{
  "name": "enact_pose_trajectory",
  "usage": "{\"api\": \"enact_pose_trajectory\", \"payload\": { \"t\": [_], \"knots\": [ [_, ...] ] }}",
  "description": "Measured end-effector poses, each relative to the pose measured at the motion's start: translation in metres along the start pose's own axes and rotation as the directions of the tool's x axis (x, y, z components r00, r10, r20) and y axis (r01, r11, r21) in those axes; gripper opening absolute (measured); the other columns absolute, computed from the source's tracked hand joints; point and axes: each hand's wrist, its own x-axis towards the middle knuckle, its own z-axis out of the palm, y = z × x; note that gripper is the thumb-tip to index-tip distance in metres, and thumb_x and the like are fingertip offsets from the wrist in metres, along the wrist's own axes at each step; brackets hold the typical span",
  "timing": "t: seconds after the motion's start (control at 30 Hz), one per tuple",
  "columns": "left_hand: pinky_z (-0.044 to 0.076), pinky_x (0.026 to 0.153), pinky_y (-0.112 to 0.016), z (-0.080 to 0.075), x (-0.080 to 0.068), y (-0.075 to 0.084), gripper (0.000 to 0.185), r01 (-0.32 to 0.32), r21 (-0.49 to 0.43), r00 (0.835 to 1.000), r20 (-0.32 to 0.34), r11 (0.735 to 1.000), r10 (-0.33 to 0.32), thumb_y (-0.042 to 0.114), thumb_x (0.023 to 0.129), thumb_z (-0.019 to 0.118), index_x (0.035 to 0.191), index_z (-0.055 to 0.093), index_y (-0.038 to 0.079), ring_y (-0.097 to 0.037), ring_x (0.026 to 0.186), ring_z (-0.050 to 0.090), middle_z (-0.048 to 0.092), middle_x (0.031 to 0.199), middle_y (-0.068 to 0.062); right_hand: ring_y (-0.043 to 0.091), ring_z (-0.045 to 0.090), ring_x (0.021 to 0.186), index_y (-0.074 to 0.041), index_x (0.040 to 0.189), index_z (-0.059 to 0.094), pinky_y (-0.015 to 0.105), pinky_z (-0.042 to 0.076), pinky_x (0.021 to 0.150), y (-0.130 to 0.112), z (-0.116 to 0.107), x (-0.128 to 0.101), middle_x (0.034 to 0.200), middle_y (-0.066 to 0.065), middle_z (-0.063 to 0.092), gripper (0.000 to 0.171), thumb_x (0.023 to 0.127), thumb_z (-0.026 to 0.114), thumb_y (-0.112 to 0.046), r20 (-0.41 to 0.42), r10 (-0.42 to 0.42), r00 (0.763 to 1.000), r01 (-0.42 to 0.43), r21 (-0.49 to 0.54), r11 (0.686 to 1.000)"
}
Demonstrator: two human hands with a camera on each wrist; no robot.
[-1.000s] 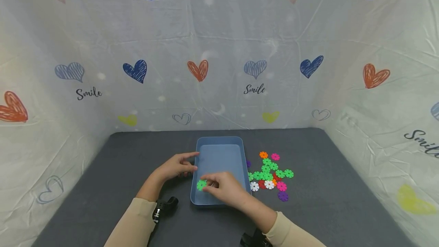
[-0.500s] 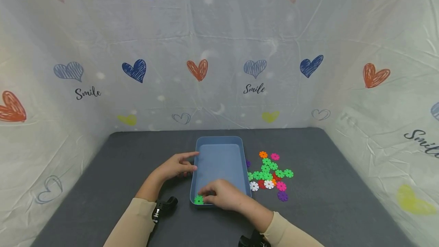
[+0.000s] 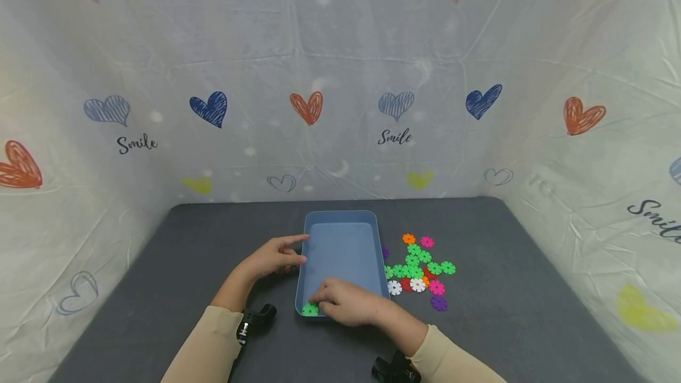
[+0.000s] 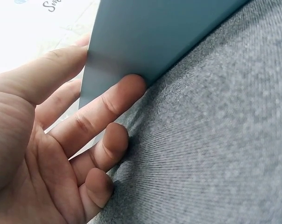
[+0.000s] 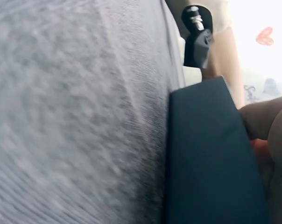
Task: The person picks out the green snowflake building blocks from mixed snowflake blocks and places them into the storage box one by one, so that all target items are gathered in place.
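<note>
Touching the blue tray at nine o'clock, the left hand is unclenched in the head view; whether the right hand grasps the green piece, at the tray's seven o'clock, cannot be told. Left wrist: the tray stands at twelve o'clock. Right wrist: it partly hides the right hand.

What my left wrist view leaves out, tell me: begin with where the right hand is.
Observer: The right hand is over the near end of the blue tray, its fingers toward the near left corner.
Operator: Tell me what is by those fingers.
Observer: Bright green, at least one notched disc; the fingers partly hide it.
Operator: Now report what lies right of the tray.
Observer: A cluster of similar discs in green, white, red, orange, pink and purple.
</note>
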Motion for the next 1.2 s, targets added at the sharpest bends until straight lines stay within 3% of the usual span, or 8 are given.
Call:
{"api": "enact_pose_trajectory", "payload": {
  "t": [0.23,0.4,0.6,0.93,1.2],
  "knots": [
    [0.036,0.052,-0.031,0.0,0.0,0.001,0.067,-0.009,0.006,1.0,0.005,1.0,0.009,0.022,0.098,0.073,0.157,0.044,0.01,-0.018,0.062,0.051,0.066,0.073,-0.006,0.007,0.052,0.101,-0.005,0.138,0.064,0.027,0.046,0.09,0.001,-0.021,-0.009,0.128,0.005,0.057,0.036,0.106,0.048,-0.008,0.021,-0.003,1.0,0.001,0.074,0.997],
    [0.038,0.053,-0.032,0.002,0.002,0.001,0.066,-0.003,0.011,1.0,-0.01,1.0,0.003,0.023,0.096,0.075,0.155,0.046,0.009,-0.018,0.064,0.053,0.068,0.077,-0.004,0.009,0.054,0.093,-0.01,0.136,0.066,0.029,0.048,0.082,-0.001,-0.046,-0.022,0.126,0.006,0.06,0.033,0.106,0.051,-0.009,-0.103,0.007,0.995,0.002,0.087,0.996],
    [0.039,0.054,-0.033,0.002,0.003,0.0,0.064,0.017,0.004,0.999,-0.032,1.0,-0.017,0.024,0.095,0.076,0.152,0.05,0.009,-0.019,0.065,0.056,0.071,0.083,-0.005,0.012,0.057,0.088,-0.014,0.13,0.069,0.031,0.051,0.071,-0.001,-0.072,-0.038,0.125,0.0,0.065,0.031,0.104,0.053,-0.008,-0.254,0.02,0.967,-0.006,0.056,0.998],
    [0.039,0.053,-0.033,-0.001,-0.001,-0.005,0.058,-0.041,-0.011,0.999,-0.009,0.999,0.041,0.026,0.095,0.077,0.144,0.053,0.008,-0.021,0.066,0.056,0.07,0.087,-0.006,0.017,0.06,0.087,-0.014,0.131,0.069,0.035,0.051,0.074,0.023,-0.105,-0.06,0.123,0.004,0.065,0.03,0.103,0.06,-0.013,-0.398,0.132,0.908,-0.093,0.114,0.989],
    [0.039,0.053,-0.032,-0.001,0.001,-0.006,0.053,-0.036,-0.007,0.999,-0.021,0.999,0.036,0.024,0.094,0.077,0.141,0.055,0.009,-0.021,0.067,0.056,0.069,0.086,-0.005,0.022,0.06,0.091,-0.009,0.131,0.069,0.039,0.05,0.075,0.058,-0.12,-0.075,0.118,0.006,0.066,0.031,0.101,0.066,-0.015,-0.501,0.264,0.824,-0.218,0.15,0.964]
  ]
}}
